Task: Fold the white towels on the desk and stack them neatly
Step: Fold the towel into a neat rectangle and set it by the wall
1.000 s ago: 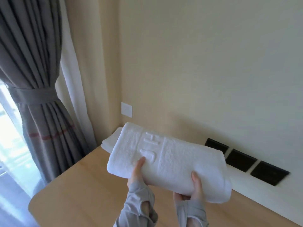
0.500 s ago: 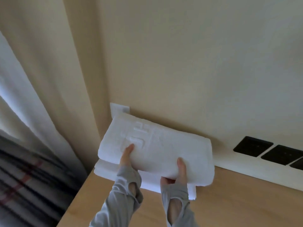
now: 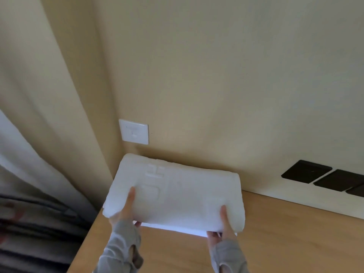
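A folded white towel (image 3: 183, 194) with raised lettering on top lies over a second folded white towel (image 3: 177, 229), of which only a thin front edge shows. The pair sits at the far left corner of the wooden desk (image 3: 275, 243), against the wall. My left hand (image 3: 126, 209) grips the top towel's near left edge, thumb on top, fingers underneath. My right hand (image 3: 222, 227) grips its near right edge the same way. Both wrists wear grey sleeves.
A white wall plate (image 3: 134, 131) sits just above the towels. Three black socket panels (image 3: 307, 171) line a white strip on the wall at right. A pale curtain (image 3: 39, 115) and a dark striped curtain (image 3: 39, 233) hang left of the desk's edge.
The top towel has gone from held in the air down onto the lower towel in the corner. My hands have spread wider along its near edge, and the view has closed in.
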The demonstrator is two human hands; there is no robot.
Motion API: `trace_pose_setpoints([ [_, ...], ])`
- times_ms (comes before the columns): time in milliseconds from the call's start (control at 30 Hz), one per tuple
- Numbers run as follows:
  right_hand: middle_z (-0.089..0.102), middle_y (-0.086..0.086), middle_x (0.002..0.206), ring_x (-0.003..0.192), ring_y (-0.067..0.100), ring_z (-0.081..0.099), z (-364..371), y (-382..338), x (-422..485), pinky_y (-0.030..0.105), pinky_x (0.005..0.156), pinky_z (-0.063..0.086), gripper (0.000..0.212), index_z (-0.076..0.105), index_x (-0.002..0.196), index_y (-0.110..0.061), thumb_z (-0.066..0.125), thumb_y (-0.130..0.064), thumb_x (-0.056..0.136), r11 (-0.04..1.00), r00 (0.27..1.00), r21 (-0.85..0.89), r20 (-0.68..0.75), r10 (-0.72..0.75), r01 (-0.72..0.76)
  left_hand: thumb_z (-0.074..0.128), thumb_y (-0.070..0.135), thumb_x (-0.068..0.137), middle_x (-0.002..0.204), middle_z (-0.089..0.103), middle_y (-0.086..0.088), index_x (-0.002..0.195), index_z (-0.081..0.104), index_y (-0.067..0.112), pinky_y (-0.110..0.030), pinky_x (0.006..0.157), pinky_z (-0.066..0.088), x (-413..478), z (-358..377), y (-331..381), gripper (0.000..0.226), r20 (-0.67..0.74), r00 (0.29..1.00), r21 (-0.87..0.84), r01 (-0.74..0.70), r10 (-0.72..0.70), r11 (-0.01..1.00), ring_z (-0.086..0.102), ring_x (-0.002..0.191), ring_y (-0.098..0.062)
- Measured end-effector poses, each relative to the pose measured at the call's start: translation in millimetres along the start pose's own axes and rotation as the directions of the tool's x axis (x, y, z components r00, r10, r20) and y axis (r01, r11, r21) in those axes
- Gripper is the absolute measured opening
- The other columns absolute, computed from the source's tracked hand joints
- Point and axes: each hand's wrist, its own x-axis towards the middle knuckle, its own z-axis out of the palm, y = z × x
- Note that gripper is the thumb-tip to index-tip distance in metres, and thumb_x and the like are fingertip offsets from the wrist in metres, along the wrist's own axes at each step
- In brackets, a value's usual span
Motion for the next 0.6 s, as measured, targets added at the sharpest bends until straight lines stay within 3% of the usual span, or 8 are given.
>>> trace_pose_setpoints([
  [100,0.057,0.013,0.124,0.113,0.033,0.053,-20.5,-37.6,19.6,0.048,0.105,0.038,0.085,0.051,0.122,-0.008,0.081,-0.036,0.047,0.937,0.998,-0.348,-0.052,-0.037,0.016,0.084,0.040,0.060,0.140,0.037,-0.012,0.142,0.024,0.026,-0.053,0.085,0.050,17.1,-12.7,23.9,0.103,-0.060,0.991,0.220,-0.101,0.117,0.970,0.044,0.119,-0.037],
  [167,0.055,0.011,0.129,0.121,0.033,0.047,-20.1,-57.3,28.6,0.052,0.106,0.036,0.094,0.046,0.130,-0.012,0.081,-0.044,0.048,0.854,0.999,-0.518,-0.016,0.046,-0.048,0.081,0.045,0.061,0.137,0.042,-0.012,0.140,0.031,0.021,-0.051,0.088,0.049,27.0,-17.3,36.5,0.097,0.035,0.985,0.412,-0.167,0.168,0.896,0.048,0.107,-0.034],
  [233,0.061,0.012,0.122,0.113,0.033,0.055,-8.6,-72.5,35.0,0.052,0.094,0.045,0.089,0.050,0.127,-0.015,0.076,-0.053,0.051,0.769,0.983,-0.634,0.073,0.170,-0.086,0.077,0.054,0.062,0.127,0.050,-0.013,0.135,0.040,0.015,-0.046,0.085,0.048,33.9,-17.3,51.6,0.091,0.136,0.985,0.555,-0.162,0.104,0.816,0.049,0.095,-0.032],
  [300,0.069,0.013,0.106,0.099,0.031,0.063,5.9,-84.0,38.4,0.044,0.077,0.052,0.088,0.056,0.117,-0.014,0.074,-0.063,0.047,0.660,0.970,-0.748,0.103,0.222,-0.072,0.071,0.062,0.063,0.119,0.053,-0.014,0.132,0.043,0.012,-0.047,0.086,0.047,39.4,-12.6,66.7,0.090,0.200,0.980,0.614,-0.141,0.020,0.777,0.052,0.095,-0.035],
  [367,0.069,0.014,0.102,0.096,0.031,0.063,18.6,-85.6,40.6,0.043,0.080,0.050,0.081,0.059,0.109,-0.012,0.069,-0.069,0.052,0.568,0.973,-0.821,0.080,0.219,-0.061,0.063,0.068,0.067,0.116,0.053,-0.013,0.128,0.045,0.012,-0.050,0.094,0.043,44.2,-6.3,75.6,0.085,0.238,0.971,0.659,-0.144,-0.022,0.738,0.053,0.099,-0.037],
  [467,0.065,0.013,0.100,0.093,0.033,0.062,23.4,-70.0,42.3,0.042,0.084,0.050,0.054,0.059,0.105,-0.010,0.067,-0.054,0.075,0.549,0.998,-0.834,0.062,0.007,0.048,0.058,0.066,0.073,0.104,0.051,-0.009,0.111,0.049,0.018,-0.042,0.083,0.039,44.5,-1.2,79.0,0.062,0.271,0.960,0.681,-0.246,0.074,0.690,0.050,0.079,-0.028],
  [600,0.064,-0.001,0.084,0.074,0.017,0.062,19.8,-45.8,34.4,0.024,0.054,0.046,0.012,0.057,0.087,-0.025,0.065,-0.034,0.085,0.649,0.945,-0.688,0.205,-0.255,0.325,0.059,0.065,0.074,0.100,0.052,-0.009,0.116,0.055,0.014,-0.041,0.081,0.038,51.5,-0.9,87.8,0.066,0.256,0.941,0.650,-0.338,0.223,0.681,0.049,0.084,-0.031],
])
